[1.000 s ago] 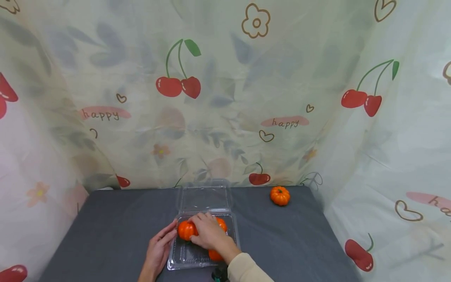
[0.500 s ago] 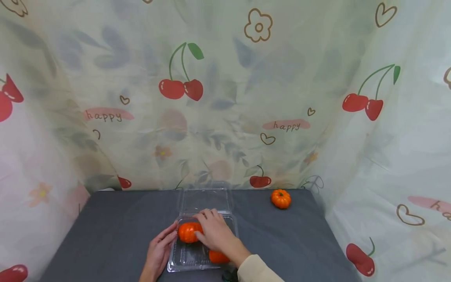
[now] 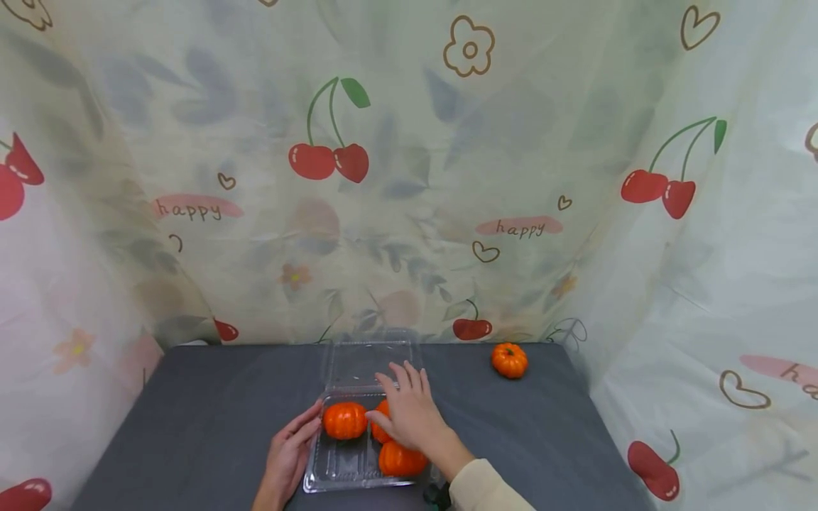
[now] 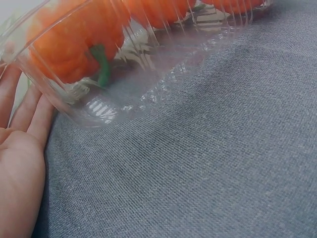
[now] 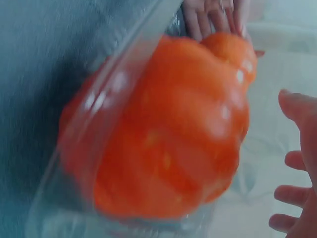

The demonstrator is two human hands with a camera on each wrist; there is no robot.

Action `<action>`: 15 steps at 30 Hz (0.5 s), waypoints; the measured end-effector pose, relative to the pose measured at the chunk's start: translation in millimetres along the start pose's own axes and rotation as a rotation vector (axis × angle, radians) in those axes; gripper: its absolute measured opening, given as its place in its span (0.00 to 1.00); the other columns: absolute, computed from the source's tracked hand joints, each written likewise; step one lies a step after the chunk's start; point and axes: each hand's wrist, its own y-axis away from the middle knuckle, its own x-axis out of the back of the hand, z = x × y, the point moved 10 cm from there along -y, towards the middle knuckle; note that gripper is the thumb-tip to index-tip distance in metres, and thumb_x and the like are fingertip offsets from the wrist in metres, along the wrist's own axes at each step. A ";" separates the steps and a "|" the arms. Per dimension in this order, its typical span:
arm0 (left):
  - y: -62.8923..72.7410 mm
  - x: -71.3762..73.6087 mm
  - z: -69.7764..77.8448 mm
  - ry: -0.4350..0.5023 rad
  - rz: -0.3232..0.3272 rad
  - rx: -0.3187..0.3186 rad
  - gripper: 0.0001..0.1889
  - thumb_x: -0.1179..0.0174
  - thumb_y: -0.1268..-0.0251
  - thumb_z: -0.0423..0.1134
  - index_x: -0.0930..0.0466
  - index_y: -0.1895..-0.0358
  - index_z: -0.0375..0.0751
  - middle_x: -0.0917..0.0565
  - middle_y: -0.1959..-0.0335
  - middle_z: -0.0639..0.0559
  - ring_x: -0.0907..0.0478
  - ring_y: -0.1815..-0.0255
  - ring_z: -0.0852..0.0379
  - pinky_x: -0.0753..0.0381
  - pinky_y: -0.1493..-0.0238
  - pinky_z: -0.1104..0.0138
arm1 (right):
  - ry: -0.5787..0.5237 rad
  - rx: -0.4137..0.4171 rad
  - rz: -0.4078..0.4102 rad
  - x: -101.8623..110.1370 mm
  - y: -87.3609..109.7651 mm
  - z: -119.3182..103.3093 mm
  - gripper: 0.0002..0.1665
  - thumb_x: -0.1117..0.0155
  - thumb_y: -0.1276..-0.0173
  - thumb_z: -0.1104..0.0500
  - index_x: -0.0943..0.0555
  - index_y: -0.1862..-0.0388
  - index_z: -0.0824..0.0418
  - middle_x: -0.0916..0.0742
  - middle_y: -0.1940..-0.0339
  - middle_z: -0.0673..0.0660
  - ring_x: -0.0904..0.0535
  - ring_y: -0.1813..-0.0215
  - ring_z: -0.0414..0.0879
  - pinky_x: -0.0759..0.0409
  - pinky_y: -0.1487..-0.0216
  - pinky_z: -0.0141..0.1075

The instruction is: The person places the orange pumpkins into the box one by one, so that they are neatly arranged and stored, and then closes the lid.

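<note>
A clear plastic clamshell box [image 3: 339, 467] sits on the grey cloth with its lid [image 3: 371, 362] lying back. Three small orange pumpkins are in it: one at back left [image 3: 345, 420], one at back right [image 3: 380, 428] partly behind my right hand, one at front right [image 3: 401, 460]. My left hand [image 3: 289, 454] touches the box's left side with fairly straight fingers. In the left wrist view a green-stemmed pumpkin [image 4: 74, 44] shows through the wall. My right hand [image 3: 414, 419] is spread above the right side, holding nothing.
Another orange pumpkin [image 3: 509, 360] stands at the table's back right. A printed curtain [image 3: 396, 213] hangs behind and at both sides of the grey-covered table [image 3: 217, 426]. A small dark object [image 3: 437, 495] is by my right sleeve.
My right hand has let go of the back-left pumpkin and drawn away to the right, its fingers spreading. More of the pumpkins shows. My left hand stays at the box.
</note>
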 end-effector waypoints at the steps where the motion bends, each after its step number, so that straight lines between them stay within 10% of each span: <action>1: 0.1 -0.3 -0.3 -0.001 -0.004 0.001 0.22 0.33 0.34 0.33 0.19 0.36 0.41 0.11 0.51 0.69 0.16 0.46 0.70 0.17 0.44 0.75 | 0.000 -0.011 0.004 0.0 0.0 4.5 0.41 0.48 0.27 0.29 0.36 0.22 0.45 0.34 0.20 0.57 0.43 0.18 0.62 0.44 0.20 0.66; 15: 3.6 -6.2 5.5 -0.004 -0.052 -0.025 0.23 0.35 0.32 0.33 0.21 0.34 0.39 0.12 0.50 0.69 0.16 0.46 0.72 0.17 0.44 0.76 | -0.003 -0.037 0.121 1.0 5.9 48.7 0.47 0.51 0.27 0.26 0.46 0.16 0.43 0.42 0.16 0.61 0.48 0.16 0.66 0.51 0.21 0.71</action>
